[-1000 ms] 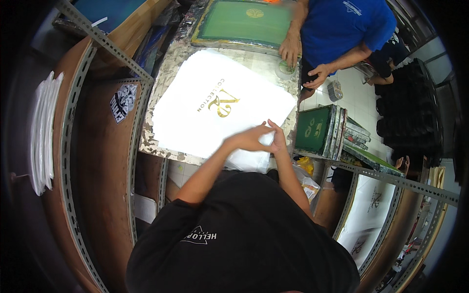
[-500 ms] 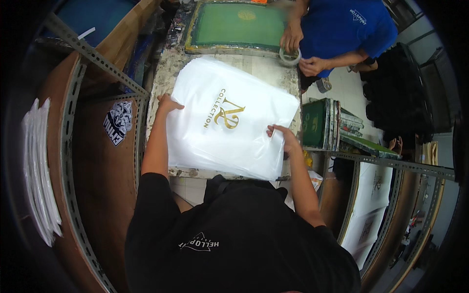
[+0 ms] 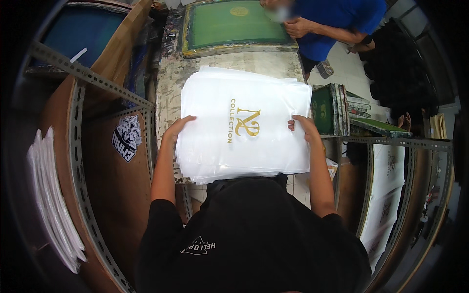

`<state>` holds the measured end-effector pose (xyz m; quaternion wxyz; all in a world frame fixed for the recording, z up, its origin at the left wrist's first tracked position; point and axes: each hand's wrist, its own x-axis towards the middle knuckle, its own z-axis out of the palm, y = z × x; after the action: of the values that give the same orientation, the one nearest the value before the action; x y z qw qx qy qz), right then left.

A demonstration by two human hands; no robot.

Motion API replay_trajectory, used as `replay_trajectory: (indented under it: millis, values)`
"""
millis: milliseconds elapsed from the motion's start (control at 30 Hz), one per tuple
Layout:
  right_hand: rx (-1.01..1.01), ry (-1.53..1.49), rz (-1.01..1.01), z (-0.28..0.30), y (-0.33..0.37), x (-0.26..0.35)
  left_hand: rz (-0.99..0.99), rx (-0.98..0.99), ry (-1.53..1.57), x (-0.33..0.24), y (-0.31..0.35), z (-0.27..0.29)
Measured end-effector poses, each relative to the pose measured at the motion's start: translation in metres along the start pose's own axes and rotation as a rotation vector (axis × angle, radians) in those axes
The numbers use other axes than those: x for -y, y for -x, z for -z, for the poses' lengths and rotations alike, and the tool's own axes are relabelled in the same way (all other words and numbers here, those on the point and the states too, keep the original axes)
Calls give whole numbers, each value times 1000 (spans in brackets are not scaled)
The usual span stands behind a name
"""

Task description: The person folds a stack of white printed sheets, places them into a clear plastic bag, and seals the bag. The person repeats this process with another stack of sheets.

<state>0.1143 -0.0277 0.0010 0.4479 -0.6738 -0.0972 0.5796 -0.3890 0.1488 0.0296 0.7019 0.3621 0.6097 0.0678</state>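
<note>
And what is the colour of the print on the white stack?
The print is gold; the head view shows it best.

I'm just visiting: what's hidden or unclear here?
All in the head view:
- Most fingers of the left hand: hidden at the edge of the white stack.
- How many pieces are in the stack: the top one covers most of those below.
- The pale thing by the co-worker's hand: blurred.
- The co-worker's head: not shown clearly, at the upper edge.
- The black pile: too dark to identify.
</note>
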Motion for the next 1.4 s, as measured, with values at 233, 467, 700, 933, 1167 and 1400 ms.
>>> replay_trajectory:
  millis: [233,467,700,933,1167,1400]
  values:
    - [-133,192,88,-9,9,7,-339,-360,-91,29,-18,-20]
    - [-61,143,519,-57,94,54,-757,-630,-96,25,57,-62]
    - [136,-201,751,-54,151,99,-956,-648,293,-1,142,-60]
    - [-124,324,1049,39,-12,-10,-1051,-793,315,19,87,-69]
    - [173,107,481,-74,155,171,-879,-567,143,-69,138,-25]
    - [373,40,-40,-46,78,150,-470,-352,8,-39,76,-10]
